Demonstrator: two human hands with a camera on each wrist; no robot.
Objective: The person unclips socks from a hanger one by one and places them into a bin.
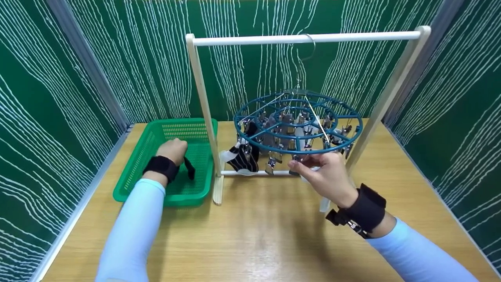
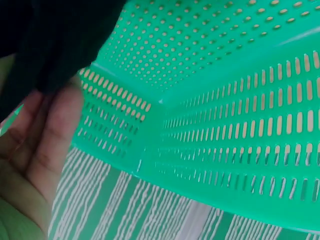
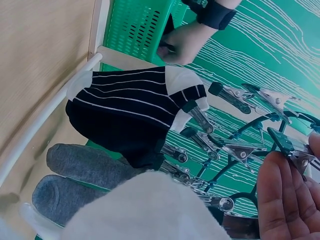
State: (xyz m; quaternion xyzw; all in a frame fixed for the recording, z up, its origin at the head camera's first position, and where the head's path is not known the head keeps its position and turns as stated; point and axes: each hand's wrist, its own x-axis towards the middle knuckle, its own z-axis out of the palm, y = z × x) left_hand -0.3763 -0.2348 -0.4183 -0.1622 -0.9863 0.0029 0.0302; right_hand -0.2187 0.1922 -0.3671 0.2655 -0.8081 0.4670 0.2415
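Observation:
My left hand (image 1: 172, 150) is over the green basket (image 1: 201, 197) and grips a black sock (image 1: 190, 168) that dangles inside it. In the left wrist view the bunched dark fabric (image 2: 65, 40) hides part of the fingers. My right hand (image 1: 327, 174) is at the near rim of a round blue-green clip hanger (image 1: 297, 152). There it pinches a metal clip (image 3: 287, 142) between thumb and fingers. On the hanger's left hangs a black sock with white stripes (image 3: 125, 100). Grey socks (image 3: 90, 162) hang beside it, and a white cloth (image 3: 150, 205) fills the near foreground.
The hanger's hook holds onto the white rod (image 1: 250, 40) of a wooden stand, whose left post (image 1: 203, 98) rises between the basket and the hanger. Several unused clips (image 1: 271, 164) dangle from the ring. Green walls with white lines surround the wooden table (image 1: 254, 243).

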